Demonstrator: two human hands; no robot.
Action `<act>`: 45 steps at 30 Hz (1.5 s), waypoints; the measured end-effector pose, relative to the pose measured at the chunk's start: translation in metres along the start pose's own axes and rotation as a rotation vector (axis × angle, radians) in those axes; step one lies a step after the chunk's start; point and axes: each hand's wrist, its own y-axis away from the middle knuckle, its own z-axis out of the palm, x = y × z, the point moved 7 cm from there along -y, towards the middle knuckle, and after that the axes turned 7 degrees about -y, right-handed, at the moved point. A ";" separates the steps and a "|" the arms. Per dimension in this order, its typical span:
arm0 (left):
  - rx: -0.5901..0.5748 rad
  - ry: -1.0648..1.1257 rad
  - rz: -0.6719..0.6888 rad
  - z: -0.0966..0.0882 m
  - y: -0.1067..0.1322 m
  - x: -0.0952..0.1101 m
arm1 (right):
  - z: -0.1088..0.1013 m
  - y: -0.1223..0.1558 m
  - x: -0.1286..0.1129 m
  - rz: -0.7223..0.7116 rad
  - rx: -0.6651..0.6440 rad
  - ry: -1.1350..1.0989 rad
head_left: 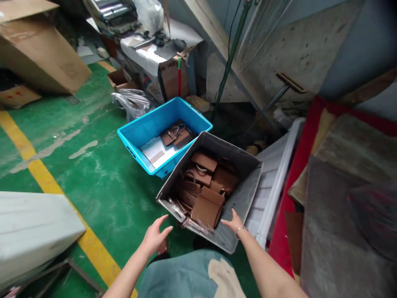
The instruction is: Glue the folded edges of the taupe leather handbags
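Observation:
Just in front of me stands a grey bin (245,198), tilted in view, with several brown bags (208,205) lying loosely inside it. My left hand (155,235) is off the bin's near left corner, fingers spread and nothing in them. Over the bin's near right side is my right hand (234,223), its fingers apart and holding nothing; whether it touches the wall I cannot tell. Behind the grey bin is a blue plastic crate (136,155), holding a brown handbag (176,134) and flat white and brown pieces.
A white ridged bin (276,174) and a red-edged platform (287,198) are on the right. A broom (290,85) leans at the back. Cardboard boxes (46,54) stand at far left, and a pale block (37,227) is at near left beside the yellow floor line (46,180).

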 end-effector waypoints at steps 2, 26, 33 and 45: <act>-0.055 -0.151 0.032 0.021 -0.039 0.029 | 0.007 -0.023 0.005 -0.011 -0.033 0.005; -0.261 -0.796 0.153 0.224 -0.327 0.019 | 0.110 -0.286 -0.014 -0.303 -0.135 0.254; -0.352 -0.723 0.125 0.213 -0.304 -0.007 | 0.116 -0.211 -0.031 -0.333 -0.254 0.457; -0.148 -0.394 0.305 0.121 -0.170 0.034 | 0.035 -0.057 -0.099 -0.471 -0.215 0.551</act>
